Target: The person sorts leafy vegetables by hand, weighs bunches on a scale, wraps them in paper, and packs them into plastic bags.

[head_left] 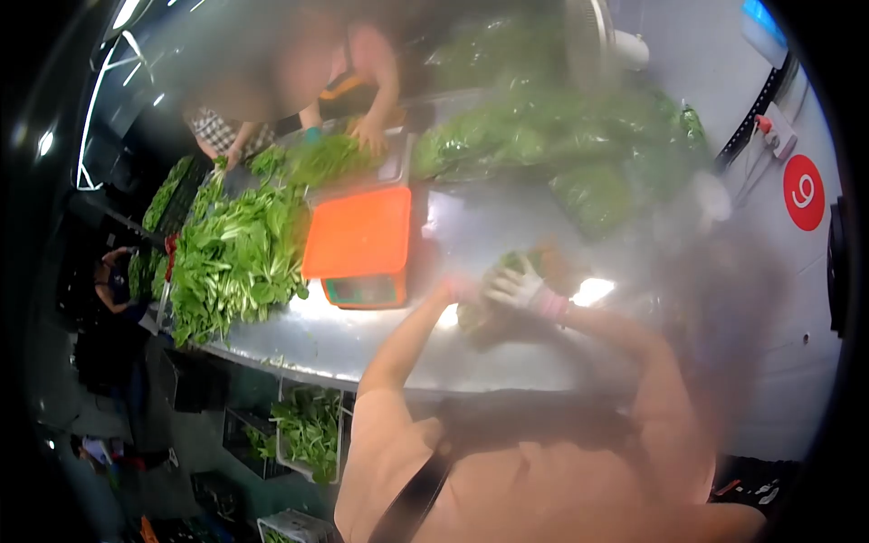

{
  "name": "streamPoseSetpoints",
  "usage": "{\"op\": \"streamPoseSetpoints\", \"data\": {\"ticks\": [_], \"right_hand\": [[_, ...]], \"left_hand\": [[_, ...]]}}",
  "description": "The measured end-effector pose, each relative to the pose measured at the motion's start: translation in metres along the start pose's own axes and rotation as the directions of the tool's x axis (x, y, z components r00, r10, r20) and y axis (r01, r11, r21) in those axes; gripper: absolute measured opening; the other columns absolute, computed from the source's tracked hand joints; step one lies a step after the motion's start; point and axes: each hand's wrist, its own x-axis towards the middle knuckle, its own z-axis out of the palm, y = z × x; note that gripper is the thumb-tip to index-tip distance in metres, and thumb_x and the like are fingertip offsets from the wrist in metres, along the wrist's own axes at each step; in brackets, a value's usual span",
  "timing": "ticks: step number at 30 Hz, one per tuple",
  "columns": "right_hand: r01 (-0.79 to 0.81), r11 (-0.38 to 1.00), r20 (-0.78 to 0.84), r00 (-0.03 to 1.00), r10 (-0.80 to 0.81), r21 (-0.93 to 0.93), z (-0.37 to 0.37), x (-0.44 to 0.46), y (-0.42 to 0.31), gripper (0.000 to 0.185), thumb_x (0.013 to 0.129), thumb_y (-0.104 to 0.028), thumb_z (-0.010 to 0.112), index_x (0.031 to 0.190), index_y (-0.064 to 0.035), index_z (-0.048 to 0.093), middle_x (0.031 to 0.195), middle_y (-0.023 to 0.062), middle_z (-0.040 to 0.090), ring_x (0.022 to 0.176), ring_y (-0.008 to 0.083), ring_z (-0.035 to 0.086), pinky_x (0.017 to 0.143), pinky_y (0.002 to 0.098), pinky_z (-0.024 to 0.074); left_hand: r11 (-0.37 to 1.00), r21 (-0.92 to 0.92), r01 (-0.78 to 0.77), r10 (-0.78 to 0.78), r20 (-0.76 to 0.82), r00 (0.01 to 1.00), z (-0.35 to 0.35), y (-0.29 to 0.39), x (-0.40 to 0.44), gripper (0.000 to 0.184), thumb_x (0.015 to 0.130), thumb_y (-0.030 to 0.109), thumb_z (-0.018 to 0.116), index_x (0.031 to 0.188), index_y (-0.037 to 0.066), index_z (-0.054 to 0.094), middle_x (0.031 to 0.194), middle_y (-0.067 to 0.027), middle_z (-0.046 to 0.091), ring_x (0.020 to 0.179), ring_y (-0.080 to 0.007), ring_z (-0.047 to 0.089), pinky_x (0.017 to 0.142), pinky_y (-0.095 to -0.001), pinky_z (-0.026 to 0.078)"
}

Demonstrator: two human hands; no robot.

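My right hand (518, 288), in a white glove with a pink cuff, lies with bent fingers over a hazy bundle of leafy greens (469, 319) on the metal table. Close beside it is my left hand (463, 291), also gloved; haze smears its fingers, so its grip cannot be made out. More green (514, 261) shows just beyond the right hand's fingers. To the left stands an orange scale (360, 237) with a green display on its front. A large heap of loose leafy greens (240, 253) lies past the scale.
Clear bags of greens (525, 136) line the table's far side. Two people work across the table; one person's hand (369, 136) is over greens in a tray (395, 158). A fan (588, 41) stands at the back. Crates of greens (310, 434) sit below the table edge.
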Motion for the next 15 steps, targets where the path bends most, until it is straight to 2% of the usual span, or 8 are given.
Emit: {"op": "streamPoseSetpoints", "data": {"ticks": [2, 4, 6, 9, 12, 14, 15], "right_hand": [[0.012, 1.0, 0.054, 0.998, -0.011, -0.022, 0.002, 0.003, -0.001, 0.035, 0.08, -0.027, 0.055, 0.113, -0.0168, 0.055, 0.121, 0.0061, 0.054, 0.115, 0.0219, 0.05, 0.097, 0.0599, 0.0274], [-0.083, 0.996, 0.2, 0.977, 0.078, 0.015, -0.01, 0.006, -0.003, 0.043, 0.077, -0.033, 0.059, 0.115, -0.015, 0.053, 0.12, 0.0075, 0.054, 0.117, 0.0234, 0.048, 0.098, 0.0595, 0.027], [-0.198, 0.98, 0.294, 0.938, 0.186, 0.012, -0.007, 0.003, -0.004, 0.053, 0.073, -0.04, 0.063, 0.115, -0.0088, 0.052, 0.113, 0.0096, 0.055, 0.11, 0.025, 0.05, 0.098, 0.056, 0.028], [-0.281, 0.959, 0.327, 0.909, 0.259, 0.022, -0.005, -0.01, -0.008, 0.05, 0.074, -0.041, 0.063, 0.11, -0.0065, 0.056, 0.104, 0.0099, 0.058, 0.101, 0.0253, 0.054, 0.099, 0.0517, 0.0294], [-0.315, 0.949, 0.257, 0.918, 0.301, 0.013, 0.002, -0.018, -0.014, 0.049, 0.075, -0.041, 0.063, 0.109, -0.006, 0.057, 0.102, 0.0108, 0.059, 0.099, 0.0254, 0.055, 0.099, 0.0502, 0.0299], [-0.335, 0.942, 0.283, 0.906, 0.314, 0.028, -0.001, -0.013, -0.015, 0.05, 0.075, -0.041, 0.062, 0.109, -0.0055, 0.056, 0.101, 0.0114, 0.059, 0.098, 0.0251, 0.055, 0.099, 0.0492, 0.0302], [-0.327, 0.945, 0.287, 0.907, 0.308, 0.021, 0.0, -0.015, -0.015, 0.049, 0.075, -0.041, 0.062, 0.108, -0.0055, 0.056, 0.1, 0.0116, 0.059, 0.097, 0.0252, 0.056, 0.099, 0.0493, 0.0303]], "left_hand": [[1.0, -0.007, 0.014, -0.014, -0.005, 1.0, -0.001, -0.002, 0.0, 0.062, 0.07, 0.023, 0.066, 0.123, 0.002, 0.041, 0.112, -0.0217, 0.052, 0.101, -0.0306, 0.054, 0.088, -0.0353, 0.042], [1.0, -0.018, 0.02, -0.02, -0.014, 1.0, -0.002, -0.005, 0.0, 0.056, 0.072, 0.021, 0.065, 0.121, 0.002, 0.044, 0.109, -0.0218, 0.054, 0.1, -0.0305, 0.055, 0.086, -0.0351, 0.043], [0.999, -0.052, 0.015, -0.017, -0.034, 0.999, -0.006, -0.012, -0.001, 0.051, 0.073, 0.019, 0.063, 0.118, 0.002, 0.047, 0.106, -0.0218, 0.056, 0.098, -0.0304, 0.056, 0.085, -0.035, 0.044], [0.993, -0.114, 0.0, -0.012, -0.103, 0.995, -0.003, -0.027, -0.002, 0.043, 0.076, 0.017, 0.061, 0.115, 0.001, 0.051, 0.102, -0.0219, 0.058, 0.095, -0.0303, 0.058, 0.083, -0.0347, 0.045], [0.99, -0.141, -0.008, -0.025, -0.228, 0.973, 0.012, -0.04, 0.003, 0.036, 0.078, 0.014, 0.059, 0.112, 0.001, 0.055, 0.098, -0.0219, 0.061, 0.092, -0.0301, 0.06, 0.081, -0.0345, 0.046], [0.991, -0.134, -0.009, -0.029, -0.28, 0.96, 0.025, -0.038, 0.005, 0.034, 0.079, 0.014, 0.058, 0.11, 0.001, 0.057, 0.097, -0.0219, 0.062, 0.091, -0.0301, 0.061, 0.08, -0.0344, 0.046], [0.993, -0.105, 0.045, -0.088, -0.454, 0.887, 0.038, -0.03, 0.01, 0.028, 0.078, 0.016, 0.059, 0.102, 0.001, 0.06, 0.094, -0.0223, 0.062, 0.089, -0.031, 0.061, 0.078, -0.0348, 0.047]]}}
